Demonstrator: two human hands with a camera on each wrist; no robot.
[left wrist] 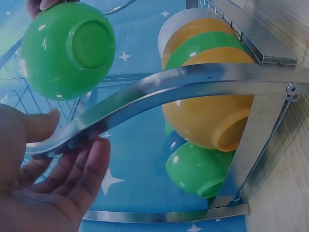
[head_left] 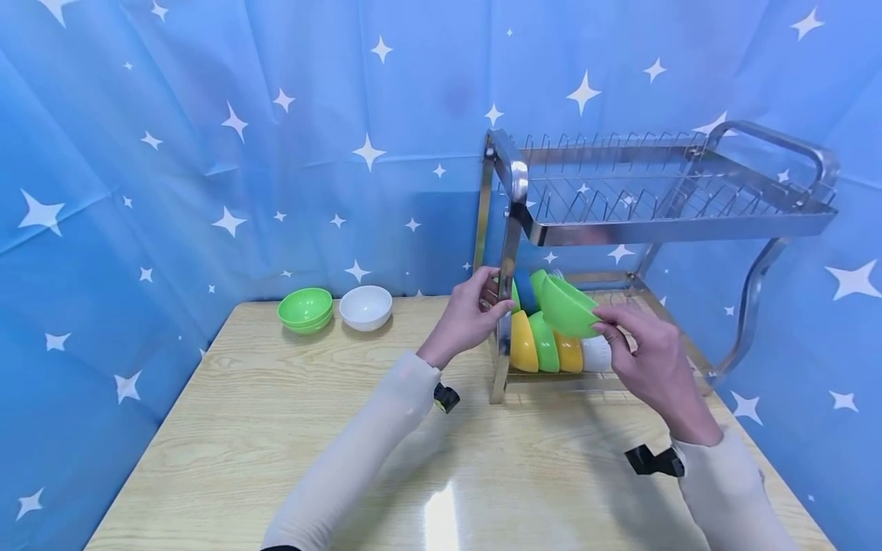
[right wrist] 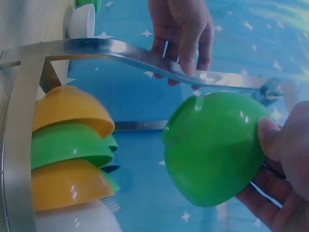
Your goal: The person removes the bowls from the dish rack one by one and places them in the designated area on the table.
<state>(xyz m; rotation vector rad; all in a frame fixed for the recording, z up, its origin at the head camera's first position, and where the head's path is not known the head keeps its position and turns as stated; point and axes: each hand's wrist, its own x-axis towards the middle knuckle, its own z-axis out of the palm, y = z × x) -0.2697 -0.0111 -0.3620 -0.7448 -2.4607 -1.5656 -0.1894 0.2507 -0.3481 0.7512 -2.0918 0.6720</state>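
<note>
R hand (head_left: 642, 353) pinches green bowl (head_left: 568, 308) by rim; L hand (head_left: 470, 315) grips rack post (head_left: 510, 252). Bowl's prob. light, stiff, slippery; rim's best.

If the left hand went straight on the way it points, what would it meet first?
The left hand would meet the metal rack post first: it already lies between thumb and fingers. Beyond it, the bowls probably come next, though depth is hard to judge.

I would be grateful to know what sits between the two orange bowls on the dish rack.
A green bowl sits between the two orange bowls on the dish rack, as the head and right wrist views show.
</note>
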